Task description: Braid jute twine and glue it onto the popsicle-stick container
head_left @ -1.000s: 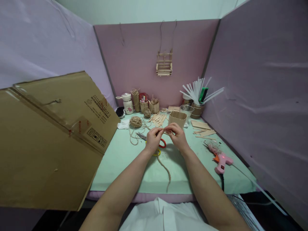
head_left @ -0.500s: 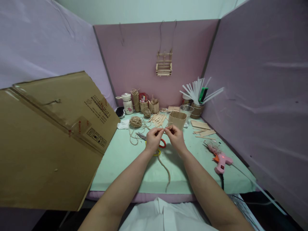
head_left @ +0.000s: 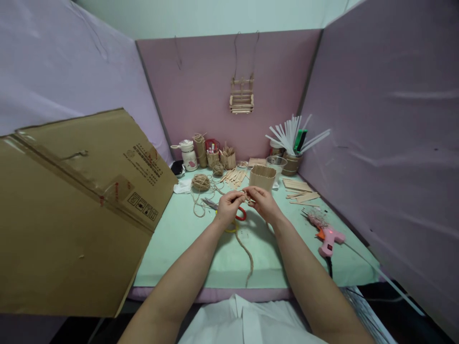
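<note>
Both hands meet over the middle of the table, fingertips pinched on a small twist of brown twine. My left hand holds its left side, above the scissors with red and yellow handles. My right hand grips the right side, just in front of a square box of wooden sticks. A braided cord hangs or lies below my left hand toward the table's front edge. The exact shape of the twine between the fingers is partly hidden.
A twine ball and loose sticks lie behind the hands. At the right are a pink glue gun, more sticks and a pot of glue sticks. A large cardboard sheet leans at the left.
My right hand has turned slightly, and more twine shows between the fingertips. A bit of cord now shows below my right wrist. The view has shifted a little.
</note>
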Tool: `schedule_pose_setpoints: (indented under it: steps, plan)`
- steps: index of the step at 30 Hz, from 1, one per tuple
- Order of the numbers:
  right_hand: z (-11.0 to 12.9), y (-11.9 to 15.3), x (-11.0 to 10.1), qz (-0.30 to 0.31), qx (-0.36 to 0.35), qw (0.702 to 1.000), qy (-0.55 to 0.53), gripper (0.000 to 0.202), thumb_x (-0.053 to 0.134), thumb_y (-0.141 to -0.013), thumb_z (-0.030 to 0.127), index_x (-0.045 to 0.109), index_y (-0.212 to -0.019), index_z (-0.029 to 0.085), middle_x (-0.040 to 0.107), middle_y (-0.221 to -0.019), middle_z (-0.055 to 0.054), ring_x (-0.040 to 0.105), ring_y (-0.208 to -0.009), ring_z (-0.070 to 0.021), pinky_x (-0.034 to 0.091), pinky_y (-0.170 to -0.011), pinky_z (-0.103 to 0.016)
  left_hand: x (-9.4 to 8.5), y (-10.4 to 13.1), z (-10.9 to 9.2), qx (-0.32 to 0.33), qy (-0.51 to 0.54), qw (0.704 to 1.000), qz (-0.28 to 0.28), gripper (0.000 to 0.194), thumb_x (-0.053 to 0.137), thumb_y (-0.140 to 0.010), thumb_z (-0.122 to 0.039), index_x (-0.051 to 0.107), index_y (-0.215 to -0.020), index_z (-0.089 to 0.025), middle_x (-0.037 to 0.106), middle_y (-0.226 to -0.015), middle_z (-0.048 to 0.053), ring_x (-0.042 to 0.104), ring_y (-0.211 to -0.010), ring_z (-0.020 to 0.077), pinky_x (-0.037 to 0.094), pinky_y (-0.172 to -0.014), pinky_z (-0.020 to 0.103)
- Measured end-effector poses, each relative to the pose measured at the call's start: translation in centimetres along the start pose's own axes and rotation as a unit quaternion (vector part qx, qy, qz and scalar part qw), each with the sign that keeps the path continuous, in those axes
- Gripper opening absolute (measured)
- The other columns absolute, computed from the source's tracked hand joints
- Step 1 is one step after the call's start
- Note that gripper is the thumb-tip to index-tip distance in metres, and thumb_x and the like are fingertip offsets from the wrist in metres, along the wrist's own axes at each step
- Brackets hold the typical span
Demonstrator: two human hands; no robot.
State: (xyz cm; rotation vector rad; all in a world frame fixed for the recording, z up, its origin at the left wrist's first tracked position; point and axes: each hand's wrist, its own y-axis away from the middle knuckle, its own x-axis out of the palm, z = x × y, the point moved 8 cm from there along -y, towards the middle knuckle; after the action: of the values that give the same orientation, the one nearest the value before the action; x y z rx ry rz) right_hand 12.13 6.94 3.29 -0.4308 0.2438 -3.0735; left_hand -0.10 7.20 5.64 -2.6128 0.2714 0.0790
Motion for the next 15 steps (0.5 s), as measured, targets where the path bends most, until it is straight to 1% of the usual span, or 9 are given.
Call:
schedule_pose_setpoints:
  steps: [2, 3, 6, 7, 8, 9, 12, 13, 15]
  plan:
    - [-0.2, -0.1, 0.1, 0.002, -0.003, 1.0, -0.015, 0.033, 0.073, -0.063, 0.048, 0.064, -0.075, 0.019, 0.055, -0.065, 0.002, 0.046, -0.057, -0.0091, 0.036, -0.052, -0.022, 0.5, 0.2, 0.1, 0.007, -0.008, 1.0, 0.021, 0.014, 0.06, -0.075, -0.028, 0.068, -0.071, -0.017, 0.064, -0.074, 0.004, 0.057, -0.073, 0.0147, 0.045, -0.072, 0.028]
    - [-0.1, -0.2, -0.1, -0.013, -0.016, 1.0, -0.017, 0.032, 0.074, -0.061, 0.047, 0.062, -0.072, 0.019, 0.053, -0.062, 0.003, 0.044, -0.055, -0.0085, 0.036, -0.051, -0.022, 0.7, 0.3, 0.1, 0.009, -0.011, 0.999, 0.029, 0.014, 0.06, -0.076, -0.028, 0.068, -0.071, -0.017, 0.064, -0.074, 0.004, 0.057, -0.072, 0.0146, 0.045, -0.071, 0.027]
    - [0.3, -0.3, -1.6, -0.095, -0.051, 0.994, -0.015, 0.033, 0.073, -0.061, 0.048, 0.056, -0.067, 0.02, 0.046, -0.056, 0.006, 0.04, -0.052, -0.0083, 0.035, -0.05, -0.022, 1.3, 0.5, 0.1, 0.011, -0.02, 0.998, 0.054, 0.016, 0.06, -0.077, -0.029, 0.069, -0.072, -0.017, 0.063, -0.072, 0.004, 0.057, -0.07, 0.0144, 0.045, -0.068, 0.027]
    - [0.3, -0.3, -2.0, -0.111, -0.048, 0.993, -0.013, 0.035, 0.072, -0.061, 0.05, 0.055, -0.067, 0.021, 0.046, -0.056, 0.006, 0.04, -0.052, -0.0085, 0.035, -0.049, -0.022, 1.4, 0.5, 0.0, 0.013, -0.023, 0.998, 0.06, 0.017, 0.059, -0.077, -0.03, 0.069, -0.072, -0.017, 0.063, -0.071, 0.004, 0.057, -0.07, 0.0144, 0.045, -0.068, 0.027]
    - [0.1, -0.3, -2.1, -0.112, -0.034, 0.993, -0.011, 0.037, 0.071, -0.061, 0.053, 0.055, -0.066, 0.021, 0.045, -0.056, 0.005, 0.04, -0.052, -0.0088, 0.035, -0.049, -0.022, 1.5, 0.6, -0.1, 0.016, -0.027, 0.997, 0.065, 0.017, 0.059, -0.077, -0.03, 0.069, -0.072, -0.017, 0.063, -0.071, 0.004, 0.057, -0.07, 0.0144, 0.045, -0.068, 0.027]
    - [-0.3, -0.4, -2.0, -0.096, -0.009, 0.995, -0.007, 0.039, 0.069, -0.062, 0.057, 0.055, -0.065, 0.02, 0.046, -0.056, 0.005, 0.041, -0.053, -0.0091, 0.034, -0.048, -0.022, 1.5, 0.6, -0.3, 0.019, -0.031, 0.997, 0.065, 0.017, 0.059, -0.077, -0.03, 0.069, -0.072, -0.017, 0.063, -0.071, 0.004, 0.057, -0.07, 0.0143, 0.045, -0.069, 0.027]
    - [-1.5, -0.3, -0.9, -0.015, 0.077, 0.997, 0.019, 0.048, 0.061, -0.065, 0.066, 0.058, -0.063, 0.018, 0.049, -0.055, 0.002, 0.042, -0.053, -0.0097, 0.031, -0.045, -0.021, 1.1, 0.5, -0.2, 0.018, -0.032, 0.998, 0.04, 0.017, 0.059, -0.077, -0.029, 0.069, -0.073, -0.017, 0.063, -0.071, 0.004, 0.056, -0.069, 0.014, 0.045, -0.068, 0.027]
    - [-1.8, -0.2, -0.7, 0.0, 0.089, 0.996, 0.029, 0.049, 0.06, -0.065, 0.067, 0.059, -0.063, 0.018, 0.05, -0.055, 0.001, 0.042, -0.053, -0.0097, 0.029, -0.044, -0.02, 0.9, 0.4, -0.1, 0.014, -0.032, 0.999, 0.03, 0.017, 0.059, -0.077, -0.029, 0.069, -0.073, -0.016, 0.063, -0.072, 0.004, 0.056, -0.07, 0.0141, 0.045, -0.068, 0.027]
    - [-1.7, -0.2, -0.6, 0.005, 0.073, 0.997, 0.037, 0.046, 0.065, -0.064, 0.063, 0.063, -0.066, 0.017, 0.053, -0.057, 0.001, 0.042, -0.053, -0.0093, 0.028, -0.044, -0.02, 0.6, 0.3, 0.4, 0.005, -0.029, 0.999, 0.016, 0.016, 0.059, -0.077, -0.028, 0.069, -0.074, -0.016, 0.063, -0.073, 0.004, 0.056, -0.071, 0.0143, 0.046, -0.068, 0.027]
